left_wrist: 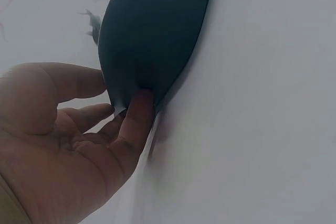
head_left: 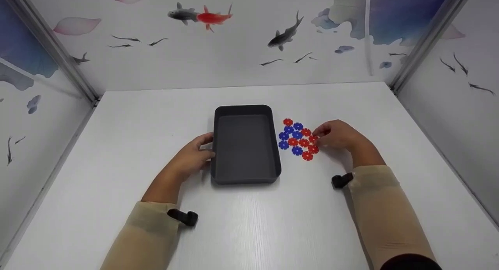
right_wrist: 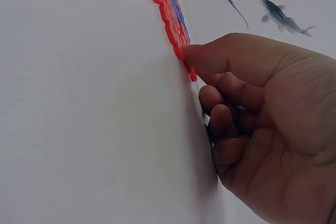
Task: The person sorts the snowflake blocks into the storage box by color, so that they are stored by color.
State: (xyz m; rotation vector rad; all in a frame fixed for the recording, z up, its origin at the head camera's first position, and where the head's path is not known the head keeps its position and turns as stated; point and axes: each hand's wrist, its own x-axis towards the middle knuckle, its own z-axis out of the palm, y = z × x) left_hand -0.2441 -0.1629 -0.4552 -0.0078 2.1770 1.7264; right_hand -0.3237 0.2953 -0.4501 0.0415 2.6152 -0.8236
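Note:
A dark grey rectangular tray lies on the white table, its inside facing up. My left hand touches its left wall, with the thumb and fingers apart; in the left wrist view fingers rest against the outer wall. To the tray's right lies a group of flat, flower-shaped plastic pieces, red and blue. At the group's right edge my right hand pinches a red flower-shaped piece, its thumb on it and the other fingers curled. The right index fingertip is hidden in the right wrist view.
White walls printed with fish enclose the table at the back and sides. The tray stands close to the pieces' left side. Black straps sit on both sleeves.

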